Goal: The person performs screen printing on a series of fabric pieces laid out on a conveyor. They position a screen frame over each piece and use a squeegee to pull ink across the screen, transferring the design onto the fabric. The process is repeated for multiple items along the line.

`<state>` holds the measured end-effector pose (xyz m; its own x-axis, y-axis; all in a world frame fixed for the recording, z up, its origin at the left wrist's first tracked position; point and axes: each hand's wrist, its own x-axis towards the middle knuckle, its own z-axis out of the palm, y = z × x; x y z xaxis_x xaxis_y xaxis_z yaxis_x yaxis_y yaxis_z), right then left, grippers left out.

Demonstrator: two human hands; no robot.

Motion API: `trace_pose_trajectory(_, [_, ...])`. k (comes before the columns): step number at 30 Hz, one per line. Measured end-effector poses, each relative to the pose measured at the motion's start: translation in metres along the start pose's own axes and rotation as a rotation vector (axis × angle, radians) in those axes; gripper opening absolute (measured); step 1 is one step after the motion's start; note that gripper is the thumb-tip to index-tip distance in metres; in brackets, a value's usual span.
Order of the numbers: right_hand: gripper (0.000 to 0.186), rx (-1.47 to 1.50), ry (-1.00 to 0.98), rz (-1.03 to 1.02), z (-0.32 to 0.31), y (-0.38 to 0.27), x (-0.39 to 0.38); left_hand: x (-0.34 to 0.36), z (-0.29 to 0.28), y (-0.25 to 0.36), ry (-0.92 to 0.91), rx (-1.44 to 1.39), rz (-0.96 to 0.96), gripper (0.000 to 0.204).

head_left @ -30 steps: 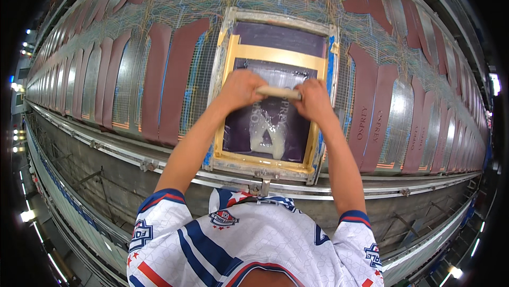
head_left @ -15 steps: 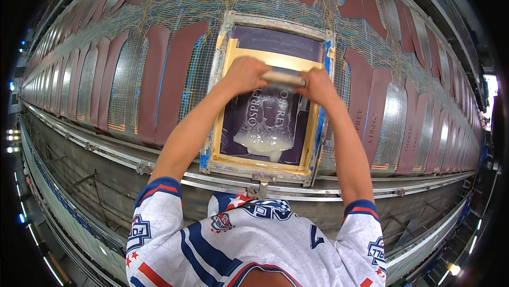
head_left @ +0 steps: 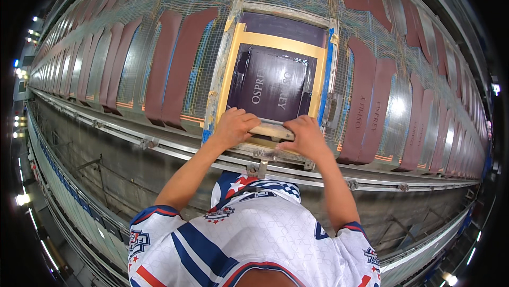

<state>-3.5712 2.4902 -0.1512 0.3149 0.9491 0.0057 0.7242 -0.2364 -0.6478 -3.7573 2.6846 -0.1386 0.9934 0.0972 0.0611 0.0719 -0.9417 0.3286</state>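
A squeegee with a pale wooden handle [head_left: 271, 130] lies across the near end of a screen printing frame. My left hand [head_left: 235, 127] grips its left end, and my right hand [head_left: 304, 137] is closed round the right end. Beyond the squeegee, the dark purple mesh of the screen [head_left: 270, 83] shows light lettering in two columns. Yellow tape [head_left: 286, 42] borders the mesh, and blue tape [head_left: 328, 69] runs down the right side of the frame. The squeegee's blade and whatever lies beneath it are hidden by the handle and my hands.
Maroon cut panels [head_left: 175, 69] lie in rows along the long table on both sides of the frame. Those to the right [head_left: 368, 109] carry dark lettering. A metal rail [head_left: 159, 146] with clamps runs along the table's near edge, close to my body.
Both hands have drawn the squeegee toward me, from the upper part of the screen to its near end. The milky white paste that lay on the lower mesh no longer shows there.
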Motion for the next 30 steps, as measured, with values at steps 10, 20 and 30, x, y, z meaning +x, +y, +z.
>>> trace_pose_trajectory(10, [0.029, 0.085, 0.719, 0.690, 0.006, 0.139, 0.024, 0.009, 0.005, 0.004, -0.065, 0.117, -0.060, 0.035])
trace_pose_trajectory(20, [0.025, 0.271, 0.793, 0.576, 0.010, 0.033, 0.084, -0.059, -0.064, -0.046, 0.051, 0.074, -0.098, 0.036])
trace_pose_trajectory(30, [0.025, 0.364, 0.864, 0.591, 0.108, -0.142, 0.207, -0.175, -0.174, -0.208, 0.121, 0.098, -0.043, 0.033])
